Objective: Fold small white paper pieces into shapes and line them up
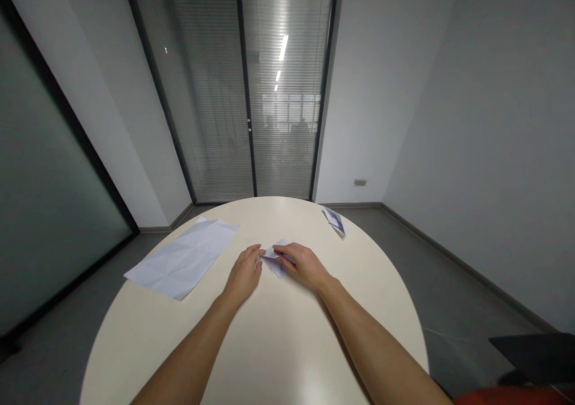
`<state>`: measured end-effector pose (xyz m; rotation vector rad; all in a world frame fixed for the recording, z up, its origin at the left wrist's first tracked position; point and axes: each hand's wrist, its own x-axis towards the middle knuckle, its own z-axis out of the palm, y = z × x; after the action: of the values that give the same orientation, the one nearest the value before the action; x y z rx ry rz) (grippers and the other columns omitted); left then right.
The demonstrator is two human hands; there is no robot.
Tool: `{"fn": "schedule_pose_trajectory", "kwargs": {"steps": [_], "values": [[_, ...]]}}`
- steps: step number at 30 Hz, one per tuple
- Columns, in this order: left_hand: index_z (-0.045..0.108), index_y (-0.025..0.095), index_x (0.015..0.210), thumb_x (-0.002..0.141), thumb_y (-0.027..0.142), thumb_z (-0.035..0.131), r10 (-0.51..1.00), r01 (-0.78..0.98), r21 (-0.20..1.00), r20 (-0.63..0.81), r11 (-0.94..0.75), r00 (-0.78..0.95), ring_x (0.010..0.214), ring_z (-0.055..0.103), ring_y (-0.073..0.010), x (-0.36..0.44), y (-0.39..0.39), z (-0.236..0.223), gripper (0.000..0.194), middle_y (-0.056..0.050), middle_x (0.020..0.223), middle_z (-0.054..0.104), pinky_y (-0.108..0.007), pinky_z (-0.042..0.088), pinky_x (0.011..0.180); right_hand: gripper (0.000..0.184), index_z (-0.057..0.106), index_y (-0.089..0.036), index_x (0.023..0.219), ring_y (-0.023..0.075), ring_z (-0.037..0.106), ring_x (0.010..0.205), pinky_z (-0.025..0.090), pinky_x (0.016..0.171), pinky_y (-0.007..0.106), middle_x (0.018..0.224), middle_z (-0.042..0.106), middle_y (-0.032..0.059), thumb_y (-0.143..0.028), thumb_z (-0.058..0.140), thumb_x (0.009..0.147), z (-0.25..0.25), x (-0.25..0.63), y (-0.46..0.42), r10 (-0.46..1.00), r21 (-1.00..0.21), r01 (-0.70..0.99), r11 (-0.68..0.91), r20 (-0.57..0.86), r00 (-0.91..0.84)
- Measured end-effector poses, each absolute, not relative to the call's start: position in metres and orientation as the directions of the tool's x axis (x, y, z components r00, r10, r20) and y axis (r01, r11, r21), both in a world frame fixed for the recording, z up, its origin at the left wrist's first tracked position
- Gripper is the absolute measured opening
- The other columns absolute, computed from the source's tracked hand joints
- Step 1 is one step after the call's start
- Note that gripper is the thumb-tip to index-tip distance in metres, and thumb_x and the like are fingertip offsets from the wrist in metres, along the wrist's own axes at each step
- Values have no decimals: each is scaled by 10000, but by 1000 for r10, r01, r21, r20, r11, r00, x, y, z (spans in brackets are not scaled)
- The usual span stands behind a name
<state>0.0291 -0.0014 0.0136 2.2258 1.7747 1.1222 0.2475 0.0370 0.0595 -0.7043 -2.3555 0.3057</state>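
Observation:
Between my hands, a small piece of folded white paper (275,263) rests on or just above the middle of the round table. The fingers of my left hand (245,273) pinch its left edge. My right hand (304,265) grips the right part of the same paper, thumb and fingers closed on it. Parts of the folded paper are hidden under my right fingers. Over to the left lies a large creased white sheet (184,260), flat and apart from both hands.
The round cream table (269,345) fills the foreground. Near its far right edge sits another folded paper (335,221) with dark marks. A dark flat object (534,351) and something red (507,396) show at the lower right. Glass doors with blinds (287,93) stand behind.

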Motion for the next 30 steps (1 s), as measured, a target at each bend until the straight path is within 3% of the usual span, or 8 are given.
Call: {"fn": "schedule_pose_trajectory", "kwargs": {"steps": [10, 13, 17, 21, 24, 30], "values": [[714, 181, 1132, 976, 198, 443, 912, 818, 493, 400, -298, 91, 1127, 671, -212, 37, -9, 28, 313, -92, 1193, 734, -370, 489, 1054, 347, 713, -242, 1221, 209, 691, 1061, 494, 959, 308, 1160, 755, 51, -289, 668, 880, 53, 250, 37, 590, -453, 412, 791, 383, -710], [710, 186, 1105, 977, 233, 478, 913, 824, 482, 396, -300, 100, 1108, 667, -225, 39, -11, 31, 269, -91, 1152, 737, -381, 495, 1030, 341, 725, -240, 1199, 218, 695, 1037, 499, 933, 312, 1134, 761, 56, -342, 676, 878, 53, 250, 36, 592, -462, 414, 785, 359, -722], [712, 203, 1040, 942, 261, 561, 889, 836, 424, 432, -348, 151, 1239, 591, -261, 39, -12, 31, 189, -92, 1112, 724, -441, 410, 1124, 298, 724, -240, 1189, 204, 691, 1015, 501, 909, 311, 1116, 761, 56, -271, 557, 944, 50, 249, 39, 600, -460, 421, 782, 370, -709], [702, 193, 1037, 922, 337, 607, 900, 832, 440, 410, -337, 148, 1094, 644, -242, 41, -15, 32, 207, -91, 1066, 692, -410, 462, 1059, 401, 673, -202, 1272, 250, 651, 1141, 476, 1012, 386, 1225, 721, 104, -292, 632, 884, 42, 250, 45, 598, -434, 432, 790, 395, -697], [689, 193, 1084, 902, 332, 629, 911, 820, 467, 385, -331, 149, 1031, 649, -220, 43, -17, 33, 236, -88, 1090, 669, -364, 505, 977, 508, 625, -176, 1333, 281, 615, 1219, 453, 1059, 428, 1309, 676, 140, -353, 665, 859, 39, 250, 47, 582, -419, 423, 803, 400, -708], [670, 181, 1218, 844, 270, 685, 891, 799, 461, 409, -387, 195, 1281, 536, -273, 41, -14, 25, 385, -128, 1346, 618, -444, 410, 1130, 672, 564, -185, 1412, 338, 506, 1347, 351, 1136, 528, 1422, 595, 152, -514, 677, 837, 38, 250, 43, 623, -381, 504, 775, 325, -711]]}}
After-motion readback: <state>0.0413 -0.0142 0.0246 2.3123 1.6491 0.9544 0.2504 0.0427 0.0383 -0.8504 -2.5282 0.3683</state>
